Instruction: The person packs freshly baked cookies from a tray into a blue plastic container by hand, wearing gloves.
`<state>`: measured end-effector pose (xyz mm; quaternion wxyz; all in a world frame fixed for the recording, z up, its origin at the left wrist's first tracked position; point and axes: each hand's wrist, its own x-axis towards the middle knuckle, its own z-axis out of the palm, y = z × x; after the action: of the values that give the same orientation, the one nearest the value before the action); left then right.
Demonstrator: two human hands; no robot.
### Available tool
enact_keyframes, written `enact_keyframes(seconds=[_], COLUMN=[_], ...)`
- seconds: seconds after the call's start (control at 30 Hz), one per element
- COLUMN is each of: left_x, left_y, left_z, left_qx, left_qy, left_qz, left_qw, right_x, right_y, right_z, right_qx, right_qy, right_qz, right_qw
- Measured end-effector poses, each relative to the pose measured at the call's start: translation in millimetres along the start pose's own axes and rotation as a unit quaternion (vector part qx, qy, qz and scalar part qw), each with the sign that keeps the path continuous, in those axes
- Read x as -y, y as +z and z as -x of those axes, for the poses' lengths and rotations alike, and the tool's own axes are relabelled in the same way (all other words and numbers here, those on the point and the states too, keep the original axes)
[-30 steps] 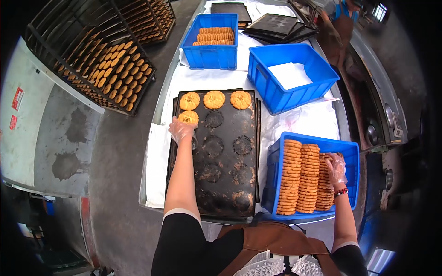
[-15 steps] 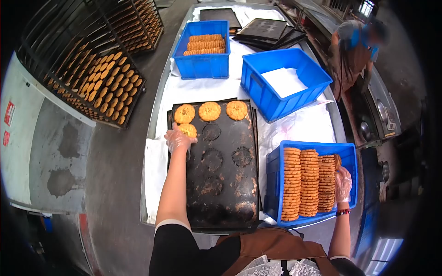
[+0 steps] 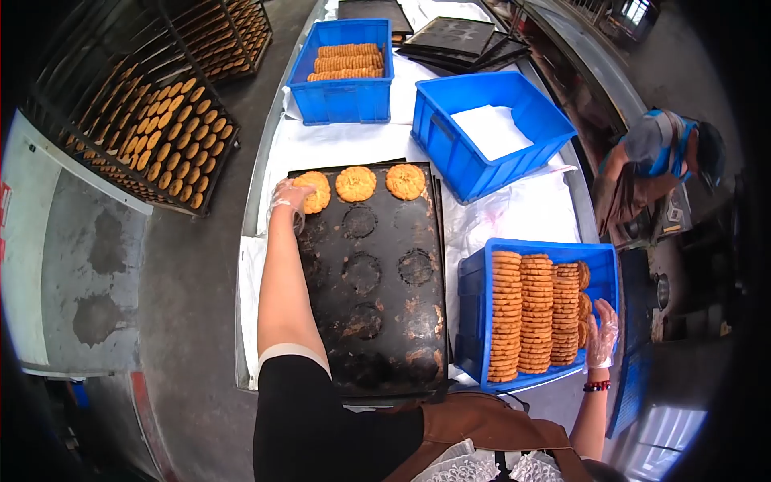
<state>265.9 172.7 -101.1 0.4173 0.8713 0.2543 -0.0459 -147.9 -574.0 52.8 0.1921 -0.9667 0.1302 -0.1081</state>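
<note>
My left hand (image 3: 289, 201), in a clear glove, has its fingers closed on the left edge of a round cookie (image 3: 316, 193) at the black tray's upper left corner. Two more cookies (image 3: 356, 184) (image 3: 405, 182) lie along the top of the dark baking tray (image 3: 385, 321). Whether the palm hides another cookie is not visible. At the right, my gloved right hand (image 3: 602, 337) is over the right wall of a blue crate (image 3: 474, 313), fingers apart and nothing seen in them. Upright rows of stacked cookies (image 3: 536, 313) stand beside it in that crate.
Beyond the tray are a blue crate holding cookies (image 3: 341, 104) and another with a white sheet inside (image 3: 450, 153). Dark trays (image 3: 450, 36) lie at the table's far end. A rack of cookies (image 3: 173, 145) stands left; a person (image 3: 650, 161) bends at the right.
My left hand moved up from the lower cookie, which no longer shows on the tray, to the corner cookie. My right hand drew back from the crate's cookies. The person at the right shifted.
</note>
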Motion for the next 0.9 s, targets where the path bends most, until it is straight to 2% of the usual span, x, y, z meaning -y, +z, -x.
enact_keyframes(seconds=[0.07, 0.13, 0.17, 0.2, 0.27, 0.33, 0.4, 0.43, 0.53, 0.67, 0.7, 0.73, 0.8, 0.83, 0.87, 0.9], left_x=[2.7, -11.2, -21.6, -20.1, -12.4, -16.6, -25.5, -25.5, -33.7, -40.3, -36.1, -28.8, -15.6, -21.9, -28.3, -35.1], left_y=[-2.0, -17.2, -15.8, -11.5, -5.3, -12.7, -23.5, -25.5, -25.8, -27.0, -25.3, -21.2, -7.2, -6.1, -8.1, -10.1], left_z=[-9.8, 2.5, 22.8, 31.2, 39.1, 35.7, 31.4, 26.0, 22.5, 30.3, 44.6, 57.6, 79.6, 96.6, 113.0, 123.2], left_qx=[0.011, 0.031, -0.054, -0.054, -0.166, -0.135, 0.021, 0.032, 0.016, 0.058, 0.016, 0.014, -0.102, -0.099, -0.064, -0.030], left_qy=[0.007, -0.023, 0.018, 0.019, 0.181, 0.198, 0.077, 0.074, 0.087, 0.083, 0.130, 0.132, 0.307, 0.309, 0.286, 0.262], left_qz=[-0.039, -0.042, -0.126, -0.130, -0.206, -0.179, -0.122, -0.166, -0.221, -0.260, -0.214, -0.215, -0.064, -0.066, -0.123, -0.181], left_qw=[0.999, 0.998, 0.990, 0.990, 0.947, 0.954, 0.989, 0.983, 0.971, 0.960, 0.968, 0.967, 0.944, 0.943, 0.948, 0.947], right_x=[-1.5, -3.3, -4.2, -4.5, -1.8, 5.2, 10.5, 10.3, 19.0, 29.2, 25.6, 22.9, 19.8, 12.9, 5.6, 2.5], right_y=[-0.2, 0.3, 0.2, 1.3, 5.1, 6.0, 7.3, 8.0, 3.0, -8.8, -10.4, -11.1, -10.2, -9.9, -8.5, -3.6], right_z=[2.3, 3.4, 2.7, 3.0, 5.1, 4.5, 2.3, 2.0, 3.0, 5.1, 7.0, 8.8, 15.4, 18.3, 21.1, 24.4], right_qx=[0.003, 0.003, 0.004, 0.002, 0.001, 0.016, 0.004, 0.010, 0.014, 0.018, 0.018, 0.017, 0.011, 0.010, 0.010, 0.012], right_qy=[-0.002, -0.017, -0.015, -0.007, 0.005, -0.003, -0.025, -0.036, -0.049, -0.060, -0.048, -0.034, -0.013, -0.013, -0.013, -0.001], right_qz=[0.004, 0.021, 0.020, 0.005, -0.012, -0.035, -0.026, -0.022, -0.027, -0.038, -0.036, -0.033, -0.067, -0.051, -0.035, -0.091], right_qw=[1.000, 1.000, 1.000, 1.000, 1.000, 0.999, 0.999, 0.999, 0.998, 0.997, 0.998, 0.999, 0.998, 0.999, 0.999, 0.996])
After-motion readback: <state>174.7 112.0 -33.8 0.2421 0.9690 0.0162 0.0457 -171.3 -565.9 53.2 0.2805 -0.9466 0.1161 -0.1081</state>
